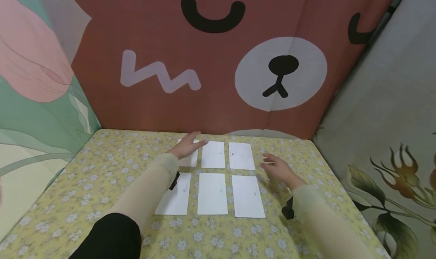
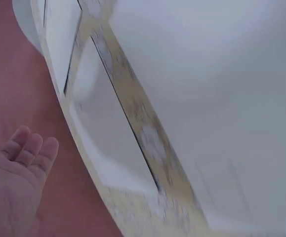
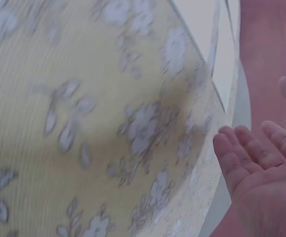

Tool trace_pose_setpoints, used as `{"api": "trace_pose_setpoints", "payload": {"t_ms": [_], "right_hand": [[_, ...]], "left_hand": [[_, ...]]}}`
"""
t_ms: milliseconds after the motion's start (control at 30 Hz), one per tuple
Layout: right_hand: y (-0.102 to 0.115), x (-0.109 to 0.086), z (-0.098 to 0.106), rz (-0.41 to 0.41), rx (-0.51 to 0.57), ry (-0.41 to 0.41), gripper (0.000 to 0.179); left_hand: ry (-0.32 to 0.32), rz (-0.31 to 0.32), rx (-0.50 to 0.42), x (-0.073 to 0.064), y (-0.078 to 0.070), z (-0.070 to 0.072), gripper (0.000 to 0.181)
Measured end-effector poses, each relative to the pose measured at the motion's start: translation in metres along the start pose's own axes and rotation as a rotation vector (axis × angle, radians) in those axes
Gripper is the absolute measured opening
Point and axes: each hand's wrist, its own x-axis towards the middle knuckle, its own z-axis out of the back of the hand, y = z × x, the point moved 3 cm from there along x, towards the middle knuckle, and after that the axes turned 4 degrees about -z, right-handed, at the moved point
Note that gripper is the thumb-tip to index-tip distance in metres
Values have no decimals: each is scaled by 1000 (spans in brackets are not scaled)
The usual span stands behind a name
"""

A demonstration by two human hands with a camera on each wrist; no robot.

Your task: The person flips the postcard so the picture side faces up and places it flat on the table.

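Observation:
White rectangular cards lie flat in two rows of three. My left hand (image 1: pixel 185 145) hovers above the back-left card (image 1: pixel 189 160), covering part of it in the head view, its fingers loosely extended and holding nothing. Beside it lie the back-middle card (image 1: pixel 213 155) and the back-right card (image 1: pixel 241 156). The front row has a left card (image 1: pixel 179 198), partly behind my left forearm, a middle card (image 1: pixel 212 194) and a right card (image 1: pixel 248 197). Just right of the back-right card is my right hand (image 1: pixel 279 171), empty, with relaxed fingers; the right wrist view shows its palm (image 3: pixel 268 197).
A yellow floral cloth (image 1: pixel 211 238) covers the table. Behind its far edge stands a reddish-brown backdrop (image 1: pixel 211 111) with a bear face. Patterned curtains hang at the left (image 1: pixel 37 130) and right (image 1: pixel 381 111). Dark wrist devices (image 1: pixel 288 210) sit below my hands.

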Motion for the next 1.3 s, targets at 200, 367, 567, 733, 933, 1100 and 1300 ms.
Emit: {"api": "trace_pose_setpoints", "payload": {"t_ms": [200, 367, 567, 733, 933, 1100, 1300], "right_hand": [[4, -2, -1, -30, 161, 39, 62], [3, 0, -3, -75, 299, 54, 61], [-4, 6, -8, -191, 327, 36, 55], [-6, 10, -12, -215, 349, 37, 52], [-5, 14, -14, -239, 367, 6, 50], [-7, 17, -17, -272, 368, -4, 48], [-5, 20, -20, -260, 347, 16, 42]], "left_hand": [[13, 19, -120, 12, -13, -18, 80], [24, 34, -214, 21, -21, -32, 75], [28, 49, -239, 30, -28, -42, 70], [20, 51, -167, 37, -33, -48, 63], [19, 37, -133, 48, -40, -55, 60], [52, 30, -160, 56, -40, -66, 58], [96, 64, -150, 63, -43, -73, 56]]}}
